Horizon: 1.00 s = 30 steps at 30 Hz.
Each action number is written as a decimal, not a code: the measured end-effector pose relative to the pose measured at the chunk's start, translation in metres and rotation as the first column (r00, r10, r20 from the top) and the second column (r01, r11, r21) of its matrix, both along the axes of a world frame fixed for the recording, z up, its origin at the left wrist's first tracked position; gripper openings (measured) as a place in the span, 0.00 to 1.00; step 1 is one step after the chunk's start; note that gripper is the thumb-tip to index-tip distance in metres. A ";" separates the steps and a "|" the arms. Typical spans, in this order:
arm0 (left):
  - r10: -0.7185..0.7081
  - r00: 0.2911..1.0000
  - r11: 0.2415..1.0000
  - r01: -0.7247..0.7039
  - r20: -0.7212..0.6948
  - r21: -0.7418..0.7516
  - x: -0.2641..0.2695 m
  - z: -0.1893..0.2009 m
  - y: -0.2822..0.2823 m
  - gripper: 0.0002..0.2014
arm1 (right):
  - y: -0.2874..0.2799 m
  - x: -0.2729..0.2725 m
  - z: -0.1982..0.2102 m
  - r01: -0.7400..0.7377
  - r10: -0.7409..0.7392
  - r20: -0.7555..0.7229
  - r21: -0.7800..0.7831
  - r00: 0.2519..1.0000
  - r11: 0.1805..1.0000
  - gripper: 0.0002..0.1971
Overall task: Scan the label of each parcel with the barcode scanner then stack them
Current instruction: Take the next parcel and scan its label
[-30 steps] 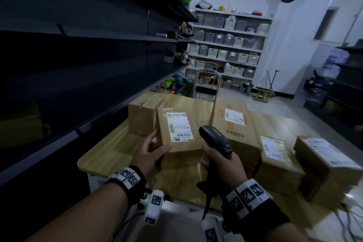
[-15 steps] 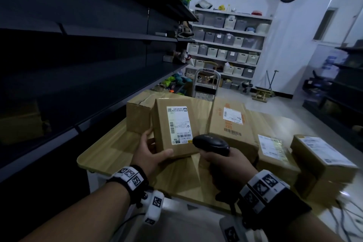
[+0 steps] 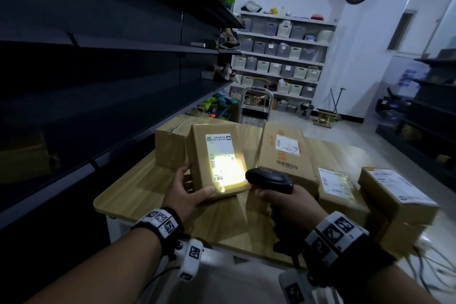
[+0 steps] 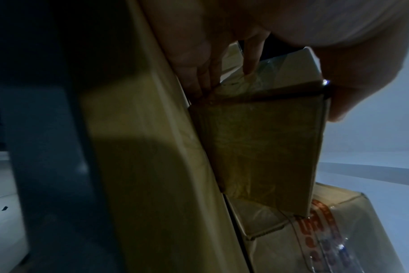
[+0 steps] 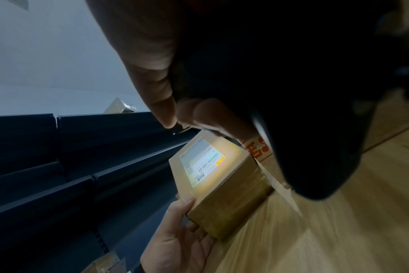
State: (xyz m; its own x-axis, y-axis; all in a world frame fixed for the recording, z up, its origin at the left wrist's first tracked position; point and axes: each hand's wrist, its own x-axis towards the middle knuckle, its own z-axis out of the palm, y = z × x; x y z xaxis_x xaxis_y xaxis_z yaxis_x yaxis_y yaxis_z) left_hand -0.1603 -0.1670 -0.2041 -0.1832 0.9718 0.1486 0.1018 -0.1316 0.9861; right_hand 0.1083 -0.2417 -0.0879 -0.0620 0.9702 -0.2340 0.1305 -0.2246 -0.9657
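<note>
My left hand [image 3: 188, 190] grips a small brown parcel [image 3: 217, 155] by its near left corner, thumb on the top face, and tilts it up off the wooden table [image 3: 138, 185]. Its white label [image 3: 223, 158] glows yellow under the scanner's light. My right hand [image 3: 288, 202] grips the black barcode scanner [image 3: 270, 180] by the handle, its head pointing at the label from the right. In the right wrist view the lit label [image 5: 202, 162] faces the scanner [image 5: 304, 110]. The left wrist view shows the parcel's side [image 4: 261, 151] between my fingers and thumb.
Several more labelled parcels lie on the table: a plain box [image 3: 170, 145] behind the held one, a large box with orange print [image 3: 283, 155], and two at the right [image 3: 343, 192] [image 3: 394, 195]. Dark shelving [image 3: 98, 81] runs along the left. Cables trail at the lower right.
The parcel has been lifted and tilted further toward me. The scanner has swung level to point at the label, and its light now glows on the label.
</note>
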 end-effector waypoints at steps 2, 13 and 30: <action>0.002 1.000 1.000 -0.002 -0.004 0.000 0.000 0.000 0.000 0.51 | 0.000 0.000 0.000 0.003 -0.003 0.000 0.005 1.000 1.000 0.11; 0.015 1.000 0.999 -0.015 -0.012 -0.033 0.000 0.003 -0.001 0.52 | -0.002 -0.003 -0.005 0.037 -0.039 -0.071 -0.021 0.997 0.999 0.12; -0.182 0.847 0.982 0.186 0.500 0.042 0.027 0.118 0.007 0.21 | 0.010 0.028 0.041 0.265 -0.202 -0.280 0.212 0.939 0.941 0.25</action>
State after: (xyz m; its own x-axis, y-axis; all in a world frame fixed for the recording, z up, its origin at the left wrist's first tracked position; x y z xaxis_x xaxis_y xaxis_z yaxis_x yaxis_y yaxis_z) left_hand -0.1331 -0.1598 -0.0863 -0.0480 0.9958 0.0774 -0.4299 -0.0905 0.8983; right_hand 0.1362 -0.2319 -0.0468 0.1476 0.9890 0.0041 -0.1503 0.0265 -0.9883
